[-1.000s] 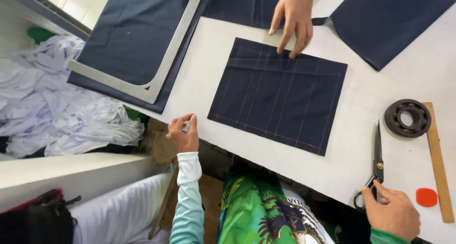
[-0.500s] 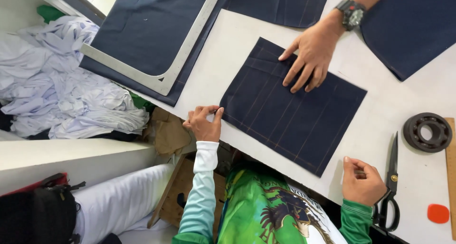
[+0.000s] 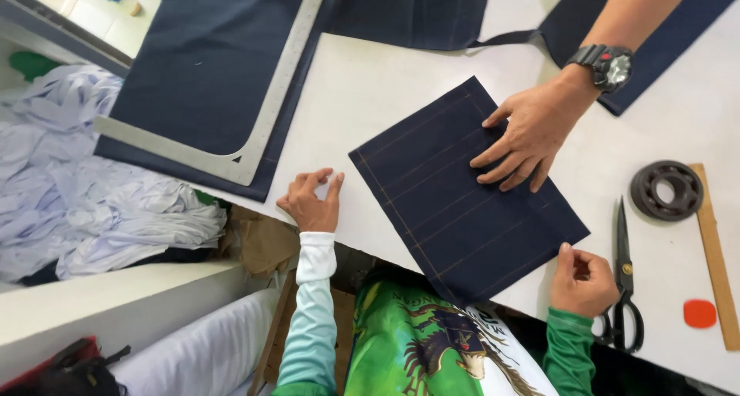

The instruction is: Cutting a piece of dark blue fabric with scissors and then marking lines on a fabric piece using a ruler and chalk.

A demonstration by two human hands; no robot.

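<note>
fabric piece: dark navy rectangle with light stitched lines, lying flat and a bit skewed on the white bench, its near corner hanging just over the bench's near edge

right hand: the wearer's right hand sits at the near right edge of the fabric piece, fingers curled in with the thumb up against that edge; looks like a pinch on the cloth, but can't really tell if it's got hold of it

left hand: left hand rests on the near edge of the bench, just left of the fabric piece and not touching it, fingers loosely bent and apart, nothing in it

other person's hand: a co-worker's hand comes in from the far right, black wristwatch on the wrist, fingers spread flat and pressing on the far right part of the fabric piece

scissors: black-handled pair lying on the bench just right of the right hand, blades pointing to the far side

right side stuff: dark round ring, wooden ruler next to it, small red-orange piece near the ruler's near end

far left: bigger navy cloth with a metal square ruler lying on it

off the bench: heap of pale crumpled cloth down to the left
</note>
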